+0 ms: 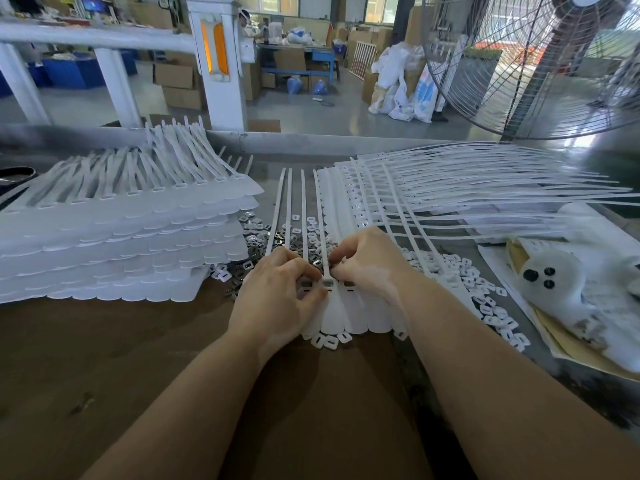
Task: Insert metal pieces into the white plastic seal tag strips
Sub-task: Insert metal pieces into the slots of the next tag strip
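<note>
Seal tag strip [341, 308] pinned on table [114, 348] | left hand [277, 296] curled on it | right hand [367, 261] pinching, contents unclear

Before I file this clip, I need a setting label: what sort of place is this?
Probably a factory assembly floor: stacked white plastic seal tag strips cover the brown workbench, small loose metal pieces lie heaped beside them, and brown cardboard cartons sit behind.

Single head-worn view, forward and down, close over the worktable [138, 358] (wide-angle, workshop beyond).
</note>
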`<state>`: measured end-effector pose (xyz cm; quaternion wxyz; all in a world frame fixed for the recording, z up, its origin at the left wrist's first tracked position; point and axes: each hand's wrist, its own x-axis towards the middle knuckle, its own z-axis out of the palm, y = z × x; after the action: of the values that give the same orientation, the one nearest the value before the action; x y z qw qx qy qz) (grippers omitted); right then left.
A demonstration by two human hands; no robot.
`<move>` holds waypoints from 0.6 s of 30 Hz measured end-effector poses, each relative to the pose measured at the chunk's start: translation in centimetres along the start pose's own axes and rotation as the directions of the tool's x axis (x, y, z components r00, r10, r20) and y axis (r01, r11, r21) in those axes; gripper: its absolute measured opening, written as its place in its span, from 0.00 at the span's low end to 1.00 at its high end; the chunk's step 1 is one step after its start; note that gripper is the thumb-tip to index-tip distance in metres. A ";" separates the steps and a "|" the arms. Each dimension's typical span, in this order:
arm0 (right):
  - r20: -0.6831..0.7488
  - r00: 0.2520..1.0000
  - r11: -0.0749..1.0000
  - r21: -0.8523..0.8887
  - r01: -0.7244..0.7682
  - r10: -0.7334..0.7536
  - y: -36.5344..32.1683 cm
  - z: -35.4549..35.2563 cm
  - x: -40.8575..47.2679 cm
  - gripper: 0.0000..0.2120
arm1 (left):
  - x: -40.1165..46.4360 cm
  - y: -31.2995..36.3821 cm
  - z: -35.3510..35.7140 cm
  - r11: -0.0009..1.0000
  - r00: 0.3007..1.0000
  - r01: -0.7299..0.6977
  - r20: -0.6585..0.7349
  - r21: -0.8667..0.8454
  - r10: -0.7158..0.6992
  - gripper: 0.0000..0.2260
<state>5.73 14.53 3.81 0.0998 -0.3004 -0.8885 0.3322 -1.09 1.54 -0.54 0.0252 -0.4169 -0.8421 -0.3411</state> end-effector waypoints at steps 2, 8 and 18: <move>-0.049 0.999 0.998 -0.059 -0.008 0.005 0.0 0.4 0.2 0.08 | 0.0 0.0 0.0 1.000 1.000 0.012 0.001 0.002 -0.012 0.10; -0.255 0.964 0.994 -0.094 0.048 -0.071 0.2 1.7 0.3 0.05 | -0.1 0.2 -0.1 1.000 1.000 0.020 0.006 0.003 -0.020 0.11; -0.113 0.993 0.988 -0.157 0.007 -0.025 -1.5 2.1 0.9 0.08 | 0.0 0.2 -0.1 1.000 1.000 -0.008 -0.014 0.005 0.008 0.10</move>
<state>3.58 13.06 3.16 0.1294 -0.3189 -0.9069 0.2429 -0.98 1.52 -0.37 0.0336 -0.4180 -0.8411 -0.3418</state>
